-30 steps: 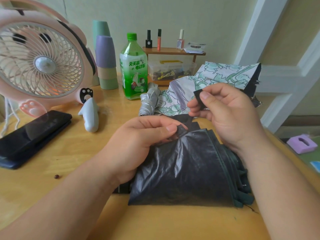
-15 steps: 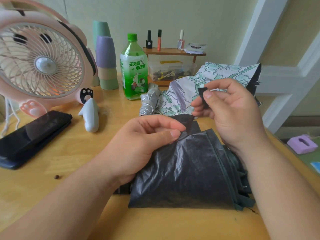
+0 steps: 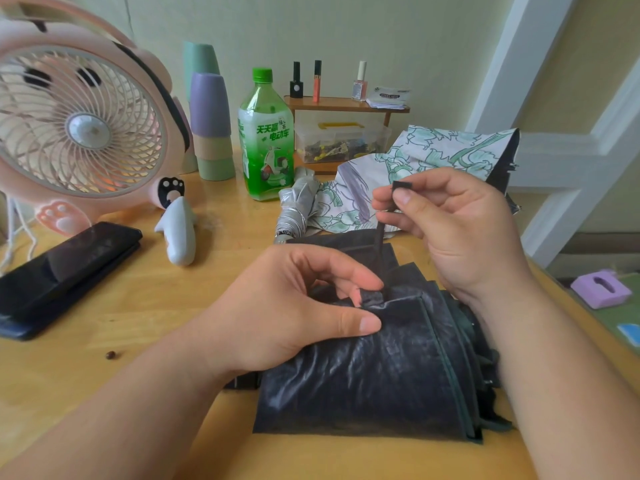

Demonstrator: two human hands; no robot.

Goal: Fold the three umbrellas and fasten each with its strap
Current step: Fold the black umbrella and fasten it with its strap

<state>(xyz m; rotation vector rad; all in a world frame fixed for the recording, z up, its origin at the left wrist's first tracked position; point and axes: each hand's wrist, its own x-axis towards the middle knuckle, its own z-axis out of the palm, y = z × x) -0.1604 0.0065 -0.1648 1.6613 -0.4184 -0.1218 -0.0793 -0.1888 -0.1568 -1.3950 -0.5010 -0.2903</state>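
Note:
A black umbrella point(image 3: 374, 372) lies collapsed on the wooden table in front of me, its canopy in loose folds. My left hand point(image 3: 294, 306) rests on the canopy and pinches a fold of black fabric between thumb and fingers. Above it, my right hand point(image 3: 457, 226) pinches the end of the umbrella's thin black strap point(image 3: 381, 233), which runs taut from the canopy up to my fingers. Behind lie a floral green-and-white umbrella point(image 3: 433, 157), its canopy loose and spread, and a silver-grey umbrella point(image 3: 294, 206), bunched beside it.
A pink fan point(image 3: 86, 126) stands at the left, with a dark phone point(image 3: 65, 268) and a white gadget point(image 3: 178, 230) before it. Stacked cups point(image 3: 207, 123), a green bottle point(image 3: 265, 140) and a small wooden shelf point(image 3: 346, 105) over a plastic box line the wall. The table's right edge is close to my right arm.
My right hand has lifted the strap higher and pulled it straight. My left hand has shifted down onto the canopy and gathered a fold of fabric.

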